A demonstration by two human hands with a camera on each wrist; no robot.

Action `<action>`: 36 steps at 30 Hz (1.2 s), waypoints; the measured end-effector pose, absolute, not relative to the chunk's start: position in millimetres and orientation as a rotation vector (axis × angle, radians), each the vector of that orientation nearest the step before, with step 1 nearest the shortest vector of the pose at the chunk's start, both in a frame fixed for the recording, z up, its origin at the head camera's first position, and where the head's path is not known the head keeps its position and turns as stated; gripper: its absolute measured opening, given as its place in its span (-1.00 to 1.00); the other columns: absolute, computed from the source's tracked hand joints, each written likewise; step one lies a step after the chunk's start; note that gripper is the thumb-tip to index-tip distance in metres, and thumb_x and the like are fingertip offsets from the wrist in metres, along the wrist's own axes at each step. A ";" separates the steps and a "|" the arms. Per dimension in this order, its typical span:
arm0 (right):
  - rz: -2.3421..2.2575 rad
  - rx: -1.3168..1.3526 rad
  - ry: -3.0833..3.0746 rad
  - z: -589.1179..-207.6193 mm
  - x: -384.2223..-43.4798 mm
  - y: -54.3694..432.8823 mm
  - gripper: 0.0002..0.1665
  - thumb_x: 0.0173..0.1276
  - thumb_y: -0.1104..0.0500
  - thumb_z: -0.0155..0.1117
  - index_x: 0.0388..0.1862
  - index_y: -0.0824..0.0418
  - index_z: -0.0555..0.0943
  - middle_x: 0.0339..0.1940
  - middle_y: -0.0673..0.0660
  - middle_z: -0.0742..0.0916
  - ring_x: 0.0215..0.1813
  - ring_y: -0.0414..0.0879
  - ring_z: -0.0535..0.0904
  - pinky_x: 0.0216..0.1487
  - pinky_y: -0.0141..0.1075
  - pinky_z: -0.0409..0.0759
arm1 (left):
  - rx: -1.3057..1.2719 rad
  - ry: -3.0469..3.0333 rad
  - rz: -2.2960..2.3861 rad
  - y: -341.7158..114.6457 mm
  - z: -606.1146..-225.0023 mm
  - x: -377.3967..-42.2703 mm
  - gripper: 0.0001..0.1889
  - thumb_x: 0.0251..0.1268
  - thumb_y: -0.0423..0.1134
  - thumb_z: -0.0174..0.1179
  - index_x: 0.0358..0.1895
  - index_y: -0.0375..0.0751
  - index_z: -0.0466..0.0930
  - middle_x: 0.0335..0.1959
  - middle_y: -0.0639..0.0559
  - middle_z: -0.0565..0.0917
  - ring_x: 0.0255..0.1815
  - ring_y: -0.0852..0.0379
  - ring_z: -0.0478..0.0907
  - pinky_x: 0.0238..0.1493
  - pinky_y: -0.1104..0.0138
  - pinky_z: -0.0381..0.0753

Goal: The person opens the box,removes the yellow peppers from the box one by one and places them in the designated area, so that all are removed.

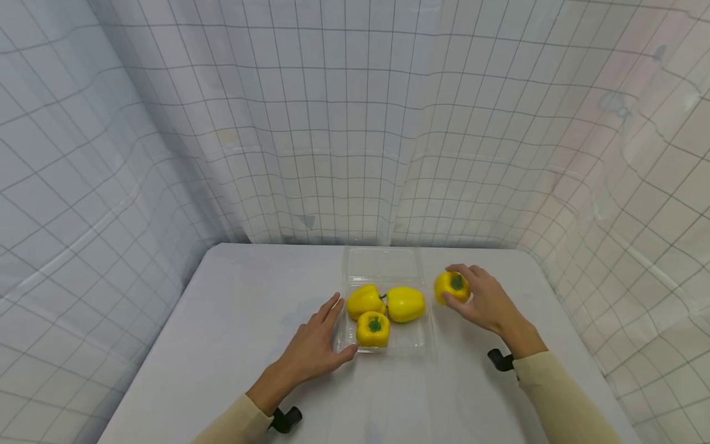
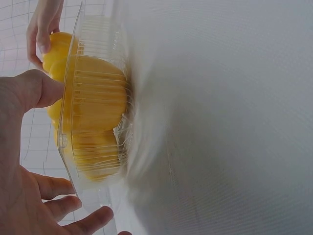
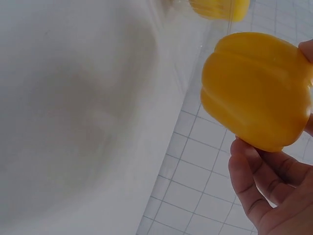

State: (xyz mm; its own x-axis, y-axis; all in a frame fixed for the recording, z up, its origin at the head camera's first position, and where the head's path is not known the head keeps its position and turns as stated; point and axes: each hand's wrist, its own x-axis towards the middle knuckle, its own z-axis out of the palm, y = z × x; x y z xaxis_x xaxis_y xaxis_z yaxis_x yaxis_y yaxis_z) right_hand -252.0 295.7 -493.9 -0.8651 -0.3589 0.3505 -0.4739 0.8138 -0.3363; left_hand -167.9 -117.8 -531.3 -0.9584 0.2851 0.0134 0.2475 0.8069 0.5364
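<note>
My right hand grips a yellow bell pepper between thumb and fingers, just right of a clear plastic clamshell box. In the right wrist view this bell pepper appears raised off the table. Three more yellow bell peppers lie in the box: one at the back left, one at the right and one at the front, its green stem facing me. At the box's left side, my left hand spreads its fingers, the thumb at the near left corner. The left wrist view shows the thumb by the rim.
The box's clear lid is folded back flat behind it. A white cloth covers the table. White curtains with a dark grid hang behind the table and on both sides.
</note>
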 end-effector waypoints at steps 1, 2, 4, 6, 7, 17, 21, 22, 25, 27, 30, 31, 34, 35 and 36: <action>0.610 0.630 -2.736 -495.7 -252.9 297.1 -0.33 0.51 -0.06 0.62 0.50 0.12 0.68 0.05 0.28 0.84 -0.13 0.02 0.65 -0.04 -0.08 0.70 | 0.433 2.923 0.850 -117.8 -531.3 -167.9 0.12 0.45 0.33 0.42 0.92 -0.13 0.21 0.99 -0.06 0.17 0.73 -0.40 0.53 0.53 -0.57 0.58; 0.616 0.623 -2.742 -497.3 -253.7 298.3 -0.33 0.51 -0.06 0.62 0.50 0.12 0.68 0.04 0.28 0.84 -0.14 0.02 0.65 -0.05 -0.08 0.69 | 0.434 2.925 0.847 -117.8 -531.1 -168.0 0.12 0.45 0.33 0.42 0.92 -0.13 0.21 0.99 -0.06 0.17 0.72 -0.40 0.53 0.52 -0.56 0.59; 0.620 0.609 -2.752 -500.4 -254.9 300.5 -0.33 0.51 -0.05 0.62 0.50 0.11 0.68 0.04 0.29 0.84 -0.14 0.02 0.64 -0.05 -0.09 0.68 | 0.437 2.929 0.838 -117.8 -531.1 -168.2 0.13 0.46 0.34 0.41 0.92 -0.14 0.20 0.99 -0.07 0.17 0.73 -0.38 0.53 0.52 -0.54 0.61; 0.626 0.598 -2.763 -503.1 -255.8 302.1 -0.33 0.51 -0.05 0.62 0.50 0.11 0.68 0.05 0.29 0.83 -0.14 0.03 0.64 -0.05 -0.08 0.67 | 0.438 2.933 0.833 -118.0 -531.0 -168.3 0.12 0.46 0.33 0.41 0.92 -0.14 0.21 0.99 -0.07 0.17 0.73 -0.38 0.52 0.52 -0.53 0.61; 0.628 0.593 -2.771 -504.5 -256.3 302.7 -0.33 0.51 -0.05 0.62 0.51 0.11 0.68 0.04 0.29 0.83 -0.14 0.04 0.64 -0.05 -0.08 0.67 | 0.438 2.934 0.831 -118.0 -531.0 -168.2 0.12 0.46 0.33 0.41 0.92 -0.14 0.21 0.99 -0.07 0.17 0.74 -0.38 0.52 0.52 -0.53 0.61; 0.630 0.565 -2.865 -516.4 -260.0 304.0 -0.31 0.58 -0.09 0.56 0.57 0.11 0.66 0.12 0.32 0.83 -0.04 0.09 0.69 0.02 0.06 0.72 | 0.436 2.937 0.825 -118.2 -531.1 -167.7 0.12 0.46 0.33 0.40 0.92 -0.14 0.20 0.99 -0.07 0.17 0.74 -0.37 0.51 0.53 -0.51 0.62; 0.613 0.550 -2.889 -519.5 -261.4 303.7 -0.31 0.58 -0.10 0.57 0.57 0.10 0.66 0.13 0.33 0.83 -0.03 0.11 0.70 0.05 0.11 0.75 | 0.440 2.933 0.835 -117.8 -531.0 -166.9 0.12 0.46 0.33 0.39 0.92 -0.15 0.20 0.99 -0.07 0.17 0.74 -0.38 0.51 0.53 -0.52 0.61; 0.614 0.546 -2.894 -520.2 -261.8 303.6 -0.30 0.58 -0.10 0.57 0.57 0.10 0.66 0.13 0.33 0.83 -0.03 0.11 0.69 0.05 0.11 0.75 | 0.442 2.934 0.834 -117.7 -531.0 -166.8 0.12 0.47 0.33 0.39 0.92 -0.15 0.20 0.99 -0.07 0.17 0.74 -0.38 0.51 0.53 -0.52 0.61; 0.612 0.535 -2.910 -522.2 -263.0 302.6 -0.30 0.59 -0.12 0.56 0.58 0.10 0.66 0.12 0.32 0.83 -0.03 0.10 0.69 0.06 0.11 0.75 | 0.444 2.939 0.826 -117.6 -531.2 -166.7 0.12 0.46 0.34 0.38 0.92 -0.15 0.21 0.98 -0.07 0.18 0.73 -0.38 0.52 0.52 -0.51 0.62; 0.610 0.529 -2.919 -523.1 -263.4 301.9 -0.30 0.59 -0.13 0.56 0.58 0.09 0.66 0.11 0.31 0.83 -0.03 0.10 0.68 0.06 0.10 0.75 | 0.444 2.941 0.823 -117.4 -531.3 -166.7 0.12 0.46 0.34 0.38 0.92 -0.14 0.21 0.98 -0.07 0.18 0.73 -0.37 0.52 0.52 -0.51 0.62; 0.606 0.523 -2.924 -524.2 -263.5 301.3 -0.31 0.59 -0.13 0.56 0.57 0.08 0.66 0.10 0.31 0.83 -0.03 0.11 0.68 0.07 0.12 0.76 | 0.442 2.939 0.825 -117.1 -531.0 -166.7 0.12 0.46 0.34 0.39 0.92 -0.14 0.21 0.98 -0.07 0.18 0.74 -0.37 0.52 0.53 -0.52 0.61; 0.606 0.523 -2.924 -524.4 -263.6 301.1 -0.31 0.59 -0.12 0.56 0.58 0.09 0.66 0.10 0.31 0.83 -0.03 0.11 0.68 0.08 0.13 0.76 | 0.442 2.939 0.825 -117.0 -530.9 -166.7 0.12 0.46 0.34 0.39 0.92 -0.14 0.21 0.98 -0.07 0.18 0.74 -0.37 0.52 0.53 -0.52 0.61; 0.592 0.518 -2.925 -524.9 -263.9 300.6 -0.30 0.60 -0.14 0.56 0.59 0.08 0.66 0.12 0.30 0.83 -0.01 0.11 0.69 0.10 0.16 0.78 | 0.443 2.940 0.822 -117.0 -530.7 -167.0 0.12 0.46 0.34 0.38 0.92 -0.15 0.21 0.98 -0.07 0.18 0.74 -0.37 0.52 0.53 -0.51 0.62; 0.588 0.516 -2.927 -524.9 -264.1 300.3 -0.29 0.60 -0.15 0.55 0.60 0.07 0.66 0.12 0.31 0.83 -0.01 0.12 0.69 0.11 0.17 0.79 | 0.442 2.941 0.820 -117.0 -530.8 -167.2 0.12 0.46 0.34 0.38 0.92 -0.14 0.21 0.98 -0.07 0.18 0.74 -0.37 0.52 0.53 -0.50 0.62; 0.585 0.513 -2.931 -524.8 -264.2 299.9 -0.28 0.61 -0.16 0.55 0.61 0.07 0.66 0.13 0.31 0.83 0.00 0.12 0.69 0.11 0.19 0.80 | 0.442 2.941 0.817 -117.1 -530.9 -167.3 0.12 0.46 0.35 0.38 0.92 -0.14 0.20 0.98 -0.07 0.18 0.74 -0.36 0.52 0.53 -0.50 0.62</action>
